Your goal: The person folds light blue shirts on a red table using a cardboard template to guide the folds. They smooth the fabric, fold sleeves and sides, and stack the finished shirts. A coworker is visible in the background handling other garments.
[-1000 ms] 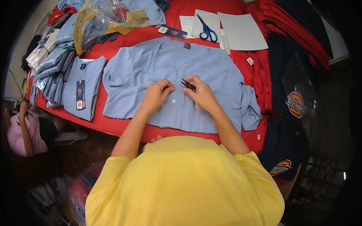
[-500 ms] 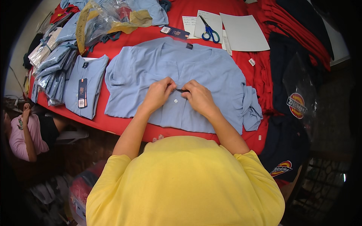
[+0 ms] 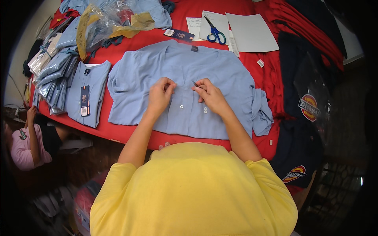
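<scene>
A light blue shirt [image 3: 185, 84] of soft, faintly creased cloth lies spread flat, front up, on a red-covered table [image 3: 130, 133], white buttons running down its placket. The left hand [image 3: 159, 96] pinches the placket with fingers pressed together; the right hand [image 3: 210, 94] grips a small dark tool [image 3: 194, 83], thin and pointed, against the fabric. Blue-handled scissors [image 3: 214, 33] rest on white paper [image 3: 252, 27] beyond the collar. A folded shirt [image 3: 88, 92] lies to the left.

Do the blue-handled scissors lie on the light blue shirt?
No, the scissors lie on white paper beyond the spread shirt.
</scene>
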A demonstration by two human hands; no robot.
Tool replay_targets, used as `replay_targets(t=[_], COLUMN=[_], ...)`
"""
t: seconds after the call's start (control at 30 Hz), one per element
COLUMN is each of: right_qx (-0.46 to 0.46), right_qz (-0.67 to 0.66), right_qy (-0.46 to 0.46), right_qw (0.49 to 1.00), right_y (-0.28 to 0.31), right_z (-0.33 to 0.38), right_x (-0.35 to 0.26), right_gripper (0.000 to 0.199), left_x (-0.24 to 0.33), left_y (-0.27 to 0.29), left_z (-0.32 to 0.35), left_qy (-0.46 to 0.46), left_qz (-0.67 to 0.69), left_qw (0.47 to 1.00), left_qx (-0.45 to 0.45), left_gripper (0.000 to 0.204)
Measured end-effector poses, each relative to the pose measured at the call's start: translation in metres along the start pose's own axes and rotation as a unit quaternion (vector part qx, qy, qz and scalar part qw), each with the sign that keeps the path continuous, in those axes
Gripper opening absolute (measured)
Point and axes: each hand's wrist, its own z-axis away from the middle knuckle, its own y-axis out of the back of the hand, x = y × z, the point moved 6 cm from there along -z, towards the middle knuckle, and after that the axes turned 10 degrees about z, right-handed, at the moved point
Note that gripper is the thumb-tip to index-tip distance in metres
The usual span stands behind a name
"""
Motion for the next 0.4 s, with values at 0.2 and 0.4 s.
replay_targets(t=[0.2, 0.4], right_qx=[0.002, 0.039], right_qz=[0.006, 0.156], right_qy=[0.002, 0.074], right_qw=[1.000, 0.984], right_y=[0.001, 0.000], right_z=[-0.005, -0.007], right_x=[0.004, 0.002], right_gripper=[0.024, 0.036], left_x=[0.026, 0.011], left_y=[-0.021, -0.009], left_z=[-0.004, -0.014], left_qy=[-0.189, -0.035], left_qz=[-0.159, -0.104], left_qw=[0.969, 0.993], left_qx=[-0.013, -0.037], left_gripper=[0.011, 0.013])
